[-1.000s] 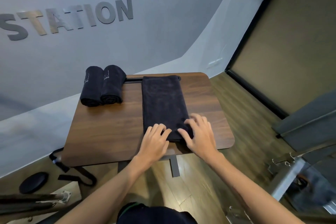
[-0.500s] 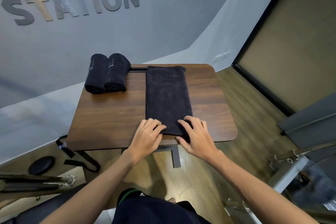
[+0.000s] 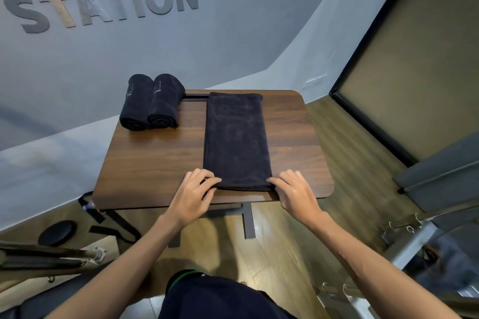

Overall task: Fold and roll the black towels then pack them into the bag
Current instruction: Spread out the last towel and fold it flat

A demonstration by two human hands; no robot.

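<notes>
The folded black towel lies flat as a long strip on the wooden table, running from 12 o'clock to its near edge at 6 o'clock. The left hand pinches the near left corner, fingers curled over the hem; the right hand grips the near right corner likewise. The cloth looks soft, light and limp, likely to sag or skew, so both near corners seem the right hold for a tight, even roll. Two rolled towels sit touching at 10 o'clock.
</notes>
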